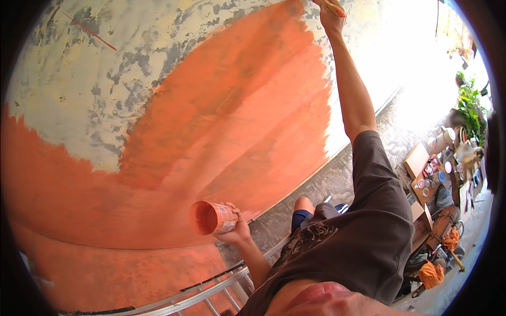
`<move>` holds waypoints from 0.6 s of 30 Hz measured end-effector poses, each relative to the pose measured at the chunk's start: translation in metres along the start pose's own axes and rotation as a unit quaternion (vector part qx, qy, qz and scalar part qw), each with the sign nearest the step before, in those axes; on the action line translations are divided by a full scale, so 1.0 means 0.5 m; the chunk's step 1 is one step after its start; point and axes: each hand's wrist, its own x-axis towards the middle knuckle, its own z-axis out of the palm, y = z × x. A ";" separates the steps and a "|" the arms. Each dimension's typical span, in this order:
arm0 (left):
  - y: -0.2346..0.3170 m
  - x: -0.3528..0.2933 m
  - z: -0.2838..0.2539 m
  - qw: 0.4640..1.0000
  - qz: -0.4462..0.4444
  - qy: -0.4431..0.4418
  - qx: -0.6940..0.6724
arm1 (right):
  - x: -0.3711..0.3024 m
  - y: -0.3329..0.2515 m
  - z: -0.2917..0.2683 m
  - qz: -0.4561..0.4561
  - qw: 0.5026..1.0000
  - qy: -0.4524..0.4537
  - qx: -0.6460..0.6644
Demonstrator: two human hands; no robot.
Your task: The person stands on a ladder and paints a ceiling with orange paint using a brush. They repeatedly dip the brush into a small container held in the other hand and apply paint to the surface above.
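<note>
The left hand is near the middle of the scene, its fingers curled around the side of an orange-smeared container. The fingertips are partly hidden behind the container, and the hand covers some of its label. The container is tilted, its mouth facing left; the inside is coated orange, but how much it holds is hard to make out.

The right arm stretches to the far side, where the right hand is cut off by the picture's edge. Its visible fingers are closed on a slim tool, tan and orange, at the far edge. The tool's other end is out of sight, so whether it touches the wall cannot be told.

Orange paint covers a broad part of the wall, with ragged borders against the patchy grey and cream surface on the far left. Right of the paint, glare washes out the wall and part of the patterned floor.

On the near left, a metal ladder is partly in view, cut off by the edge. The dark shirt hides much of the floor. Along the right, a leafy plant, boxes and orange cloth-like bundles stand among crowded items, many too small or blurred to identify.
</note>
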 end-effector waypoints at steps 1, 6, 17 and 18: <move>-0.002 0.000 -0.003 1.000 -0.003 -0.004 0.000 | 0.001 0.020 -0.011 -0.052 0.996 0.028 -0.061; -0.019 0.006 -0.001 1.000 -0.009 0.005 0.010 | -0.195 -0.014 0.075 -0.193 0.965 -0.102 -0.144; -0.059 0.009 0.036 0.997 -0.077 0.013 -0.020 | -0.142 0.118 -0.035 0.145 0.979 -0.107 -0.093; -0.059 0.013 0.029 0.996 -0.085 0.007 -0.018 | -0.072 0.160 -0.090 0.032 0.992 -0.084 -0.088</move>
